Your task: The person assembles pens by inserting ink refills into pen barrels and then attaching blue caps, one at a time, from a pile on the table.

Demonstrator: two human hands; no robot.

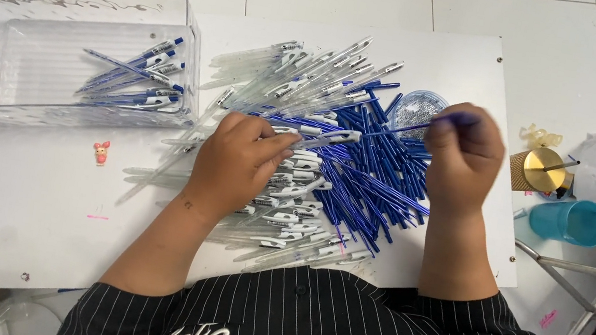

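The left hand (236,162) lies knuckles-up at the centre of the frame, forearm angling in from lower left, its fingers curled and pinched on a clear pen barrel (326,139) that points right. The right hand (464,154) hovers right of centre, wrist bent, fingers closed tight on a thin blue refill (416,127) slanting toward that barrel. Under both sits a pile of blue refills (374,187) on the white board (27,190). A clear plastic bin (63,54) occupies the upper left.
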